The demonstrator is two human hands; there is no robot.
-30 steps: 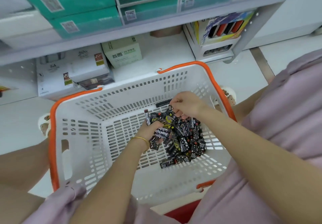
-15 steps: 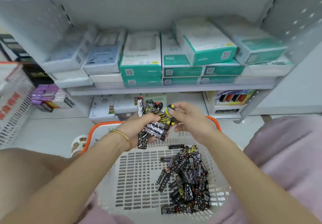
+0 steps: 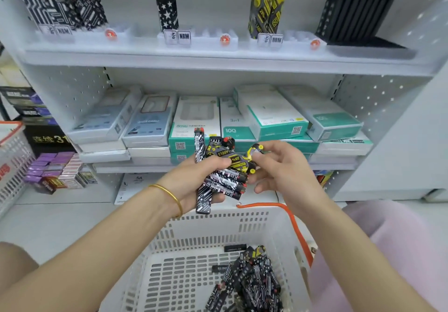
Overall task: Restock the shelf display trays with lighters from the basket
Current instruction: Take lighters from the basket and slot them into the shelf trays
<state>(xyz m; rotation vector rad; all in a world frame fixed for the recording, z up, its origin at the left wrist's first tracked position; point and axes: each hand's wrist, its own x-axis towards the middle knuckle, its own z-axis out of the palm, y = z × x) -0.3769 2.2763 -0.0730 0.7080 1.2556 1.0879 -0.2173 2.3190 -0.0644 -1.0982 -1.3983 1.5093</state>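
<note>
Left hand [image 3: 206, 178] clutches bundle of lighters [image 3: 225, 173] above basket [image 3: 218, 224]; right hand [image 3: 278, 168] pinches yellow lighter [image 3: 252, 154] from bundle (likely sorting by pattern for shelf trays [image 3: 201, 38]). More lighters remain in basket.

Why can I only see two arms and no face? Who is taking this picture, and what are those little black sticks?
There is no machine here, just a person. The camera sits on their head and looks forward and down, so you see their arms the way you see your own.

The left hand grips a bunch of lighters: those are your little sticks. The fingers of the right hand pinch the top of a yellow-and-black lighter in that bunch.

Below is a white basket with a pile of lighters lying in it. On the top shelf stand white display trays. They hold only a few lighters, so many slots are free.
</note>
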